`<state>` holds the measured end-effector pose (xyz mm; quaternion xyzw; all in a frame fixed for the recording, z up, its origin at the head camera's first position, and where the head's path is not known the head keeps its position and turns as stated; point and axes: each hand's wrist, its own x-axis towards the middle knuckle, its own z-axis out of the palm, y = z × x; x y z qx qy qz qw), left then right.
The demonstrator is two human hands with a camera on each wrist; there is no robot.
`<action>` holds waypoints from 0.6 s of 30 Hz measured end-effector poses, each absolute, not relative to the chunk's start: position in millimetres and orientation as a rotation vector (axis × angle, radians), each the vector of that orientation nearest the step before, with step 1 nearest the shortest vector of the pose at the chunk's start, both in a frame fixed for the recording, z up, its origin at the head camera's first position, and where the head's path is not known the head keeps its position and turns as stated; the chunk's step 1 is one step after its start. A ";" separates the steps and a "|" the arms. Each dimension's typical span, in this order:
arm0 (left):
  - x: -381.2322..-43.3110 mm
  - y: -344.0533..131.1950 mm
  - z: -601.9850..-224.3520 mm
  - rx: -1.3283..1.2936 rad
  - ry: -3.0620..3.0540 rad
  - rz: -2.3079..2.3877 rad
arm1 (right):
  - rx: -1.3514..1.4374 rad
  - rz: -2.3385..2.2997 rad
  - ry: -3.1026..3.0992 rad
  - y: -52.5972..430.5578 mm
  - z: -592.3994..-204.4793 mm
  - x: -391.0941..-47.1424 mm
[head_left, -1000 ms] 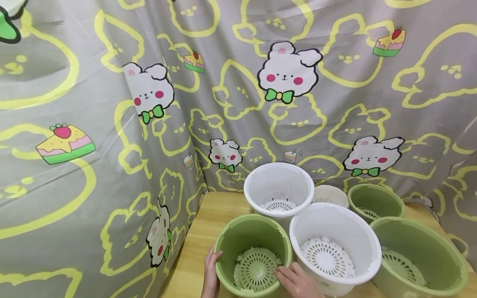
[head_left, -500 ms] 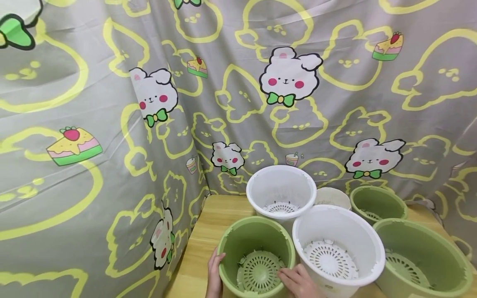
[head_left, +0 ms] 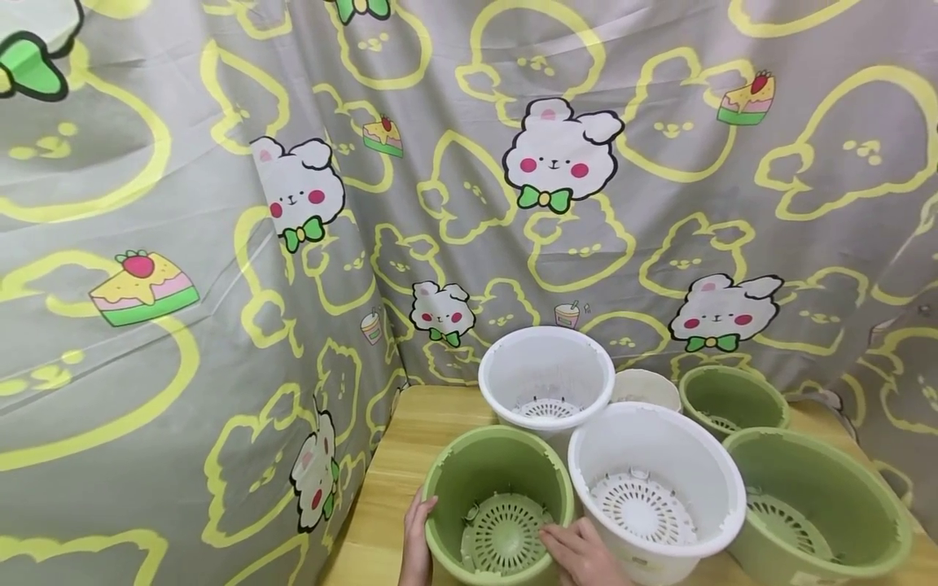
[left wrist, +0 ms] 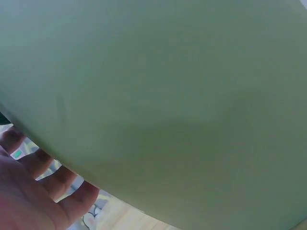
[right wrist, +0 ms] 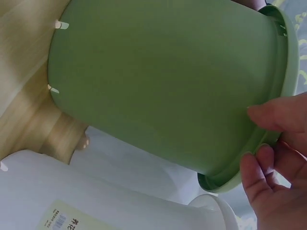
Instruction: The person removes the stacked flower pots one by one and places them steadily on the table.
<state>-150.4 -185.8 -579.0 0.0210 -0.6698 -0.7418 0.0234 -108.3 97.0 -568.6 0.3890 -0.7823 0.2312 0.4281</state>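
A green plant pot (head_left: 487,468) with a slotted bottom stands at the near left of the table, its mouth tilted toward me. My left hand (head_left: 416,537) holds its left side, fingertips at the rim. In the left wrist view the pot's outer wall fills most of the picture, and the left fingers (left wrist: 60,181) reach behind its edge. My right hand (head_left: 586,553) grips the near right of the rim; the right wrist view shows the thumb against the outer wall, just under the lip. Beside it stands a white plant pot (head_left: 659,431), close to the right hand.
Behind stand another white pot (head_left: 545,366) and a small cream-coloured pot (head_left: 646,391). Two more green pots, a large one (head_left: 828,488) and a smaller one (head_left: 733,399), are on the right. Wooden tabletop (head_left: 410,431) shows at left; a patterned curtain (head_left: 440,81) encloses the table.
The whole view has shifted slightly with the head. Both hands keep the same hold on the green plant pot, and the pots stay in place.
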 end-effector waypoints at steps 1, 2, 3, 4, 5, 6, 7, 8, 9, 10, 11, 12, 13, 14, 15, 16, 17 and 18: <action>-149.6 -187.0 -578.9 0.070 -2.073 -2.297 | 0.975 0.576 -1.947 95.5 -569.4 -107.9; -148.6 -188.1 -578.7 0.075 -2.069 -2.297 | 0.980 0.581 -1.934 93.9 -570.2 -107.5; -147.8 -189.2 -578.9 0.076 -2.074 -2.294 | 0.984 0.583 -1.920 92.4 -571.0 -107.1; -147.1 -190.6 -578.8 0.084 -2.079 -2.294 | 0.988 0.586 -1.902 91.0 -571.9 -107.2; -146.5 -192.2 -579.2 0.083 -2.084 -2.292 | 0.991 0.595 -1.888 89.5 -572.6 -106.9; -146.3 -193.9 -579.3 0.081 -2.091 -2.289 | 0.996 0.610 -1.873 88.3 -573.2 -106.9; -146.2 -195.7 -579.3 0.086 -2.101 -2.285 | 0.998 0.618 -1.861 87.2 -573.7 -107.1; -146.3 -197.5 -579.1 0.090 -2.103 -2.282 | 0.997 0.626 -1.866 86.4 -573.9 -106.5; -146.7 -199.5 -578.9 0.097 -2.111 -2.274 | 0.991 0.637 -1.881 85.7 -574.0 -105.4; -147.4 -201.2 -578.3 0.111 -2.110 -2.272 | 0.986 0.651 -1.909 85.8 -574.0 -103.9; -148.1 -203.0 -577.7 0.119 -2.114 -2.266 | 0.970 0.662 -1.947 86.4 -573.3 -101.6; -149.0 -204.6 -576.5 0.127 -2.124 -2.257 | 0.948 0.665 -2.002 88.0 -571.8 -98.9; -149.5 -206.0 -574.4 0.143 -2.147 -2.235 | 0.930 0.666 -2.058 91.0 -573.8 -98.2; -149.9 -207.3 -572.3 0.155 -2.182 -2.191 | 0.892 0.671 -2.109 94.7 -571.4 -94.7; -150.1 -208.5 -569.9 0.159 -2.227 -2.133 | 0.866 0.691 -2.128 99.3 -568.3 -91.4; -149.8 -209.4 -566.4 0.157 -2.275 -2.071 | 0.842 0.703 -2.131 105.4 -564.9 -88.9; -149.2 -210.1 -562.0 0.155 -2.337 -1.978 | 0.805 0.718 -2.124 112.4 -560.4 -86.3; -147.8 -210.6 -556.6 0.162 -2.404 -1.865 | 0.784 0.734 -2.105 120.8 -555.7 -84.7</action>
